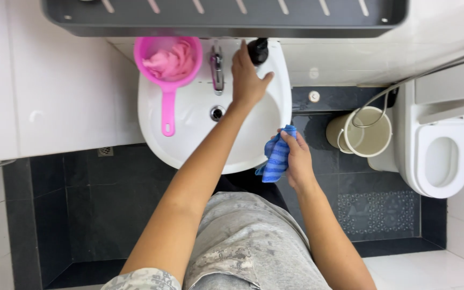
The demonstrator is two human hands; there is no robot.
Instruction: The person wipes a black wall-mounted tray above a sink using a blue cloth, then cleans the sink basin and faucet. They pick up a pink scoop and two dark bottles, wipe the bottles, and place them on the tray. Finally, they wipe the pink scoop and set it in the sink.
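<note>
At the top centre of the head view, your left hand [247,75] lies flat and unclenched on the back rim of the white sink [189,121], fingers spread, gripping nothing; its fingertips sit just beside a black bottle [258,50] standing on that rim. Left of the hand is the metal tap [217,69], and below it the round drain [217,113]. In the upper left of the sink rests a pink scoop [167,64] with a long handle pointing down the frame, a crumpled pink cloth [172,62] inside it. Right of centre, your right hand [298,158] is clenched around a blue striped cloth [276,156], held just beside the sink's right edge, above the dark tiled floor [103,215]. Further right stand a cream bucket [363,131] and a white toilet [439,156]. A grey shelf [226,21] runs along the top edge.
</note>
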